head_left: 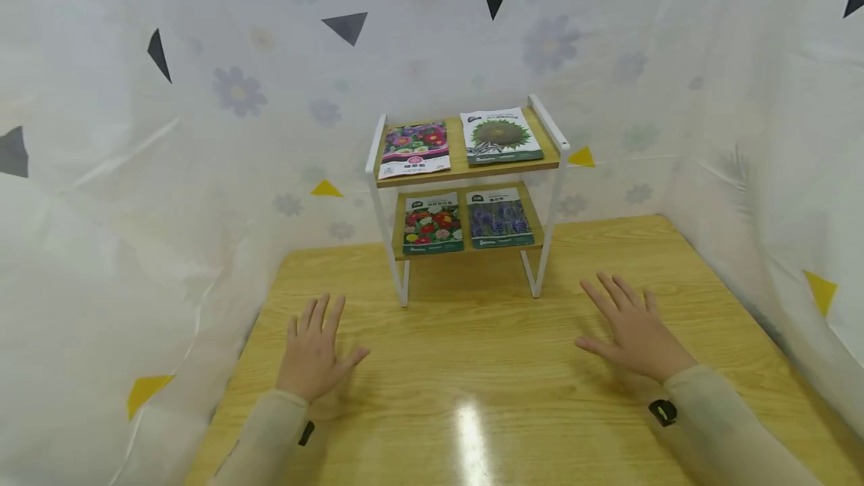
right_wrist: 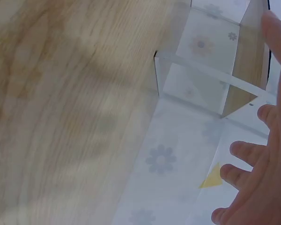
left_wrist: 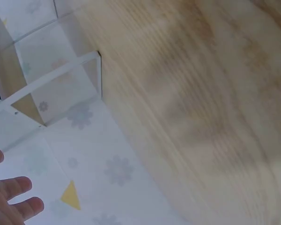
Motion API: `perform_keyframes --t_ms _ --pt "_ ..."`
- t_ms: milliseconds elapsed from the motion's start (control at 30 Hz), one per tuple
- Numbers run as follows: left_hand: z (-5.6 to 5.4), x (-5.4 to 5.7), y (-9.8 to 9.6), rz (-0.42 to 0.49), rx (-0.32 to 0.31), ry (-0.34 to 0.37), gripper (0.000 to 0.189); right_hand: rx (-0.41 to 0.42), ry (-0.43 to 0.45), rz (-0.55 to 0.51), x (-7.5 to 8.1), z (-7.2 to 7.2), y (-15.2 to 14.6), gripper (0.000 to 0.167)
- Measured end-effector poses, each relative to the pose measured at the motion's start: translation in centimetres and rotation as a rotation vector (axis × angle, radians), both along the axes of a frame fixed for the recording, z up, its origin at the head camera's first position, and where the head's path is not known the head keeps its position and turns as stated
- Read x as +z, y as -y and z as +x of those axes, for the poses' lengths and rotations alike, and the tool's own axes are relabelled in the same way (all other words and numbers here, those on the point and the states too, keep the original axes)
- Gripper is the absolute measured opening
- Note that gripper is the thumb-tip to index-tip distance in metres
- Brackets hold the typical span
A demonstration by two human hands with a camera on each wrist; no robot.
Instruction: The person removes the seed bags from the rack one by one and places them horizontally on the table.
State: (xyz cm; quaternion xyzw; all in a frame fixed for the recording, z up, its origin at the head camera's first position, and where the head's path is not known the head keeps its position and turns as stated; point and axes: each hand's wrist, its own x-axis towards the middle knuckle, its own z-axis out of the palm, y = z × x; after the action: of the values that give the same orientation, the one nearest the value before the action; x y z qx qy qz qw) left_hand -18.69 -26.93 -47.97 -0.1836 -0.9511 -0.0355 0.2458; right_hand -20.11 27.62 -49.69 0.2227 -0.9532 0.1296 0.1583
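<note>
Two spread hands flank a small two-tier rack of flower packets

A person's left hand [head_left: 312, 355] is over the left part of the worktop [head_left: 439, 358], palm down, fingers spread and thumb pointing right. Its grip is loose and holds nothing. The right hand [head_left: 637, 332] mirrors it on the right, its grip likewise unclosed, fingers fanned and thumb turned left. Both hands are nearer than the rack [head_left: 549, 124] and apart from it.

The rack stands upright towards the far side of the worktop, between the lines of the two arms, with white side frames and two wood-coloured shelves. On the upper shelf [head_left: 457, 150], a pink-and-purple flower packet [head_left: 415, 148] lies at left and a sunflower packet [head_left: 501, 136] at right. On the lower shelf [head_left: 465, 253], a packet of red and mixed blooms [head_left: 433, 223] lies at left and a purple flower packet [head_left: 499, 217] at right. Within each pair the packets lie side by side.

Pale sleeves [head_left: 725, 418] cover both forearms, with a small dark piece beside each cuff. Beyond the worktop hangs a whitish sheet [head_left: 418, 43] printed with faded flowers and dark and yellow triangles. Light glares on the near worktop.
</note>
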Motion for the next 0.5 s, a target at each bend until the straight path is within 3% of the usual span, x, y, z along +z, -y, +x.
perform_keyframes --t_ms 500 --pt "-0.8 2.4 -1.0 -0.015 -0.043 -0.027 0.101 0.084 -0.075 0.001 2.1 -1.5 2.1 0.096"
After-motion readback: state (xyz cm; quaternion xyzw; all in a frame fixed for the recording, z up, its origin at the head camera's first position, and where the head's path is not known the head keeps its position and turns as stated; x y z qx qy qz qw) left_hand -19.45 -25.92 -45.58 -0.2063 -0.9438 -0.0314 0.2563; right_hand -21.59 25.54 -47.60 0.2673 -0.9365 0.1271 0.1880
